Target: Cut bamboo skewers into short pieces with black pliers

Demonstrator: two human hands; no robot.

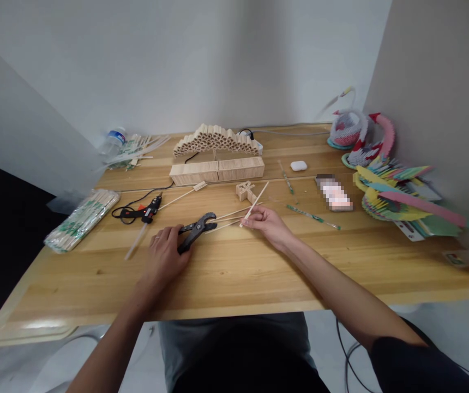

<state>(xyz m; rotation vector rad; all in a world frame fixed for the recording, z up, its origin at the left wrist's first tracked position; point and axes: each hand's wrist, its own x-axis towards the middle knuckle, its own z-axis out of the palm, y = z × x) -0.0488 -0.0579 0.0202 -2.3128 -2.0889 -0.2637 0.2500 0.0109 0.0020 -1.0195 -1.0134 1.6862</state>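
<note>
My left hand grips the handles of black pliers, whose curved jaws point right. My right hand pinches thin bamboo sticks at their ends. One stick angles up and away, while the others run left toward the pliers' jaws. I cannot tell whether the jaws touch the sticks. A black hot glue gun lies on the wooden table just beyond my left hand, with a loose stick beside it.
A stick-built arch stands on a stick block at the back. A small stick piece lies near my right hand. A bagged bundle of chopsticks sits left; a blurred phone and colourful paper-folded models sit right.
</note>
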